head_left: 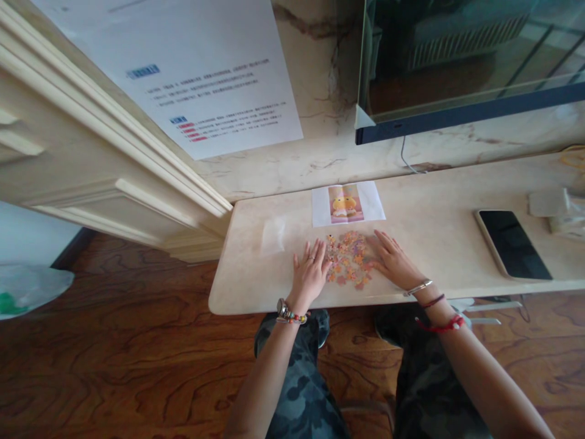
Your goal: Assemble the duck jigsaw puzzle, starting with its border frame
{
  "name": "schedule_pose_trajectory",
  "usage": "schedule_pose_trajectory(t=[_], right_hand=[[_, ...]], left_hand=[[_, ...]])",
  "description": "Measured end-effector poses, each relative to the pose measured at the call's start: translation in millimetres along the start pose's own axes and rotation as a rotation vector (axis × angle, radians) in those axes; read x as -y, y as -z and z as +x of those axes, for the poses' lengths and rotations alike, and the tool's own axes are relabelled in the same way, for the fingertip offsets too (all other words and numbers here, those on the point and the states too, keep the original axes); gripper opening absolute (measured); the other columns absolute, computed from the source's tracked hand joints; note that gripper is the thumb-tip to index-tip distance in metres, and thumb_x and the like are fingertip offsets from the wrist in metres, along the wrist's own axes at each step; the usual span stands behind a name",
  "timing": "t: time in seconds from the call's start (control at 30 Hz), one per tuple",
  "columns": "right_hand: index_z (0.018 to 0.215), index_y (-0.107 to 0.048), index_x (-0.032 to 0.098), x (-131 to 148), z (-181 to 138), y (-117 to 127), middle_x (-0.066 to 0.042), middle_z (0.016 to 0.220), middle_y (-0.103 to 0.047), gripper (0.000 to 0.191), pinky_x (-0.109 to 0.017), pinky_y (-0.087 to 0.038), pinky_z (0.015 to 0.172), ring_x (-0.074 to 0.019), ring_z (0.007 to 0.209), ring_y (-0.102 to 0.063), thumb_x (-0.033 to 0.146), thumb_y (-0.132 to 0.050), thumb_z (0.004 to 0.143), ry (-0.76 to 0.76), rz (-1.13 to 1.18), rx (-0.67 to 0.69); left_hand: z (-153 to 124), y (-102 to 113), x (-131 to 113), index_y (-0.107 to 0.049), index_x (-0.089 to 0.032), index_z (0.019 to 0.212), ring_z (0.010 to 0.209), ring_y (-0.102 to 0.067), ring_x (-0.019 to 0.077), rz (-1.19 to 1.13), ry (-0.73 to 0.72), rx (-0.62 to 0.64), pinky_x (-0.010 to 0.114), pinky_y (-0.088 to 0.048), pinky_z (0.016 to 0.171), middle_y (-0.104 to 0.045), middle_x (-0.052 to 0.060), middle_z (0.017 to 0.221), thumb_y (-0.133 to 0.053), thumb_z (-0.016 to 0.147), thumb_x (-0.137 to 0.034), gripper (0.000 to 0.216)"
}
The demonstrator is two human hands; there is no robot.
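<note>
A loose heap of small orange and pink jigsaw puzzle pieces (348, 259) lies on the pale tabletop (434, 244). At the heap's left edge my left hand (311, 268) rests with its fingers stretched out, holding nothing. My right hand (392, 259) lies along the right edge, its fingers extended and apart, also holding nothing. Just behind the pieces is a white sheet with a printed picture (346, 204) of a yellow-headed cartoon figure. A clear plastic bag (274, 236) lies flat to the left of my left hand.
To the right lies a dark-screened phone (514, 244), with a tissue-like packet (567, 210) beyond it. A television (470, 67) hangs above the table. The wall bears a large printed notice (219, 79). A cabinet (114, 171) stands at the left.
</note>
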State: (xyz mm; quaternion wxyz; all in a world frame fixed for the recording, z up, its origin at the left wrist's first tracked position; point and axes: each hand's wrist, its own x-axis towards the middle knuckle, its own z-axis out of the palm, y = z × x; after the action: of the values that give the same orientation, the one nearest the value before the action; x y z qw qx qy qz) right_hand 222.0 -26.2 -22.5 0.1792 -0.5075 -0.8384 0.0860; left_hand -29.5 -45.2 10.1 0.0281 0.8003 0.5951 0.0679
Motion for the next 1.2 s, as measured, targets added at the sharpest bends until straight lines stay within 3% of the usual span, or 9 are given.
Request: schedule_pose_trajectory(t=[0.13,0.27,0.53,0.77,0.9,1.07,1.2], right_hand=[[0.139,-0.02,0.017,12.9,-16.4,2.1,-0.016,0.143,-0.024,0.065,-0.049,-0.031,0.099,-0.0291,0.132,-0.016,0.045,-0.041,0.084,-0.043,-0.005,-0.051],[0.136,-0.027,0.015,33.1,-20.7,-6.8,-0.018,0.141,-0.026,0.064,-0.052,-0.03,0.098,-0.0337,0.131,-0.018,0.045,-0.044,0.082,-0.11,-0.122,-0.035],[0.132,-0.037,0.011,46.7,-0.3,-16.2,-0.02,0.14,-0.027,0.063,-0.051,-0.029,0.098,-0.0354,0.129,-0.02,0.05,-0.041,0.082,-0.077,-0.187,-0.027],[0.133,-0.035,0.011,46.6,4.8,-15.8,-0.02,0.141,-0.026,0.065,-0.052,-0.027,0.1,-0.0338,0.131,-0.014,0.05,-0.041,0.082,-0.062,-0.153,-0.02],[0.136,-0.029,0.017,54.2,-11.4,-5.4,-0.015,0.144,-0.022,0.063,-0.056,-0.027,0.099,-0.033,0.133,-0.01,0.048,-0.042,0.083,-0.029,-0.126,-0.04],[0.129,-0.041,0.029,61.0,-47.0,6.2,-0.008,0.145,-0.02,0.047,-0.055,-0.029,0.098,-0.0322,0.132,-0.013,0.04,-0.044,0.084,0.057,-0.094,0.009],[0.128,-0.043,0.027,53.5,-64.0,4.3,-0.008,0.146,-0.018,0.046,-0.053,-0.031,0.098,-0.0322,0.132,-0.016,0.036,-0.046,0.083,0.055,-0.068,0.018]], left_hand=[[-20.5,1.5,-4.4,-0.012,-0.021,0.139,0.132,-0.02,0.0241,-0.003,0.009,-0.023,0.052,-0.026,0.101,-0.027,0.009,0.142,-0.026,0.091,-0.036,0.052],[-36.0,-5.2,-13.6,-0.016,-0.02,0.139,0.131,-0.022,0.0266,0.009,0.011,0.016,0.055,-0.026,0.1,-0.027,0.01,0.142,-0.029,0.09,-0.036,0.053],[-27.9,-9.7,-17.2,-0.022,-0.019,0.137,0.131,-0.019,0.0299,0.009,0.068,0.019,0.061,-0.021,0.1,-0.027,0.006,0.142,-0.03,0.089,-0.029,0.049],[-24.8,-4.2,-15.2,-0.022,-0.022,0.137,0.131,-0.02,0.0305,0.001,0.082,0.003,0.062,-0.022,0.098,-0.029,0.007,0.141,-0.032,0.088,-0.029,0.05],[-35.9,2.6,-27.1,-0.021,-0.025,0.137,0.131,-0.019,0.0304,-0.025,0.041,-0.016,0.062,-0.021,0.099,-0.027,0.006,0.142,-0.032,0.089,-0.031,0.05],[-60.8,4.3,-47.7,-0.022,-0.032,0.136,0.132,-0.017,0.0308,-0.071,-0.148,0.048,0.061,-0.023,0.099,-0.02,0.001,0.145,-0.04,0.086,-0.026,0.054],[-68.7,0.7,-52.6,-0.019,-0.035,0.136,0.132,-0.018,0.0307,-0.087,-0.184,0.087,0.062,-0.023,0.099,-0.02,0.0,0.145,-0.04,0.086,-0.027,0.055]])
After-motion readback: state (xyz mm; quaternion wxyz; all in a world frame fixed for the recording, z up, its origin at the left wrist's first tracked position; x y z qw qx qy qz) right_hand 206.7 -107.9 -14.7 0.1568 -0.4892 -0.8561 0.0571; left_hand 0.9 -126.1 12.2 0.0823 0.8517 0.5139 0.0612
